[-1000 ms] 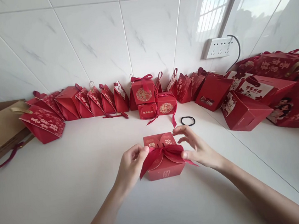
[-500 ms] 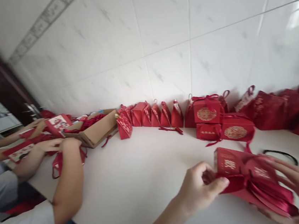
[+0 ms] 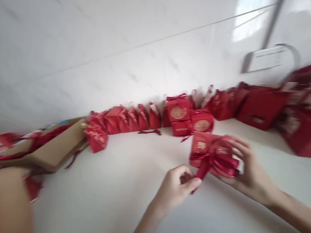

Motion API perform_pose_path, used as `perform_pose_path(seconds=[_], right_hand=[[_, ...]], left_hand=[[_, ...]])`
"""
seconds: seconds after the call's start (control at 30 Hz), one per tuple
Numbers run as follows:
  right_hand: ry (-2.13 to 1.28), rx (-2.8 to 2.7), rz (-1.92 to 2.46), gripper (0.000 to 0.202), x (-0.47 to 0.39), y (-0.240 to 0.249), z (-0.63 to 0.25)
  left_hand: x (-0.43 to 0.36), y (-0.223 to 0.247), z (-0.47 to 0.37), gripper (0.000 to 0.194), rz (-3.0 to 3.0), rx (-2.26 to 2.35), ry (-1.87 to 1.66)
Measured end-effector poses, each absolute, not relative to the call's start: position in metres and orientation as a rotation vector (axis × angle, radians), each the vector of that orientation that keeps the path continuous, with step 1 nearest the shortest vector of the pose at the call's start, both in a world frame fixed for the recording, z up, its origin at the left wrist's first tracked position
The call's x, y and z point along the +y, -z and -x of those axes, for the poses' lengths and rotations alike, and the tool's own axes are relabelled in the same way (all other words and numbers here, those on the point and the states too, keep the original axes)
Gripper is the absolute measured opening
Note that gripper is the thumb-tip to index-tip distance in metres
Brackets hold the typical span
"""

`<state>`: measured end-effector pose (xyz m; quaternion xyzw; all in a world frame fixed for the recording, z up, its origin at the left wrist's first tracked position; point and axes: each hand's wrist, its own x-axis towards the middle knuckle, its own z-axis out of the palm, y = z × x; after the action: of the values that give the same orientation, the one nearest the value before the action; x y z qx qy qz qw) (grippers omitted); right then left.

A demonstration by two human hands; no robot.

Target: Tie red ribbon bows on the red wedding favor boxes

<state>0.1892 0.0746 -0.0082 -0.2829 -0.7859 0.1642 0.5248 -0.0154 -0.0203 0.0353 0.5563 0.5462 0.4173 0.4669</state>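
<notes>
A red gift box [image 3: 200, 147] with gold lettering is tilted above the white table, a dark red satin ribbon [image 3: 212, 158] tied round it. My right hand [image 3: 247, 170] grips the box at its right end, fingers over the top and the thumb side beneath. Pinched between the thumb and fingers of my left hand [image 3: 179, 184] is a loose tail of that ribbon, drawn out toward the lower left. Behind the box stand stacked red gift boxes [image 3: 178, 112] with round gold emblems, and one more emblem box [image 3: 202, 122] beside them.
Several small red pointed boxes [image 3: 143, 117] line the wall. A cardboard carton [image 3: 61, 148] holding red material is at left, near a blurred co-worker's arm [image 3: 9, 217]. Larger red bags [image 3: 308, 122] stand at right. A loose ribbon [image 3: 149, 132] lies on the table [image 3: 103, 203].
The view has swung right, so the co-workers are mostly out of frame. My left hand has moved from the box's left edge to a ribbon tail, pulling it away from the box.
</notes>
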Motion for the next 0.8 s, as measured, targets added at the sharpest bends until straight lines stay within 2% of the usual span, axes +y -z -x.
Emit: perform_pose_path(seconds=[0.07,0.17,0.23,0.33,0.4,0.47,0.6,0.8], right_hand=[[-0.259,-2.005,0.630,0.078,0.072,-0.002,-0.187],[-0.208,-2.018,0.607,0.082,0.072,-0.013,-0.186],[-0.198,-2.013,0.596,0.083,0.072,-0.017,-0.187],[-0.131,-2.040,0.568,0.080,0.070,-0.018,-0.187],[-0.082,-2.074,0.539,0.078,0.069,-0.018,-0.187],[-0.064,-2.108,0.520,0.079,0.068,-0.018,-0.187],[-0.083,-2.130,0.487,0.081,0.065,-0.018,-0.184],[-0.094,-2.127,0.460,0.084,0.063,-0.016,-0.182]], left_hand=[[-0.019,-0.037,0.022,0.020,-1.445,1.394,-0.913],[-0.017,-0.038,0.033,0.014,-1.551,1.572,-0.632],[-0.017,-0.038,0.037,0.015,-1.552,1.773,-0.579],[-0.017,-0.041,0.036,0.026,-1.504,2.006,-0.911],[-0.017,-0.042,0.031,0.030,-1.540,1.942,-1.211],[-0.019,-0.041,0.025,0.025,-1.656,1.798,-1.396],[-0.020,-0.036,0.015,0.012,-1.891,1.647,-1.537],[-0.022,-0.037,0.012,0.018,-1.797,1.546,-1.634]])
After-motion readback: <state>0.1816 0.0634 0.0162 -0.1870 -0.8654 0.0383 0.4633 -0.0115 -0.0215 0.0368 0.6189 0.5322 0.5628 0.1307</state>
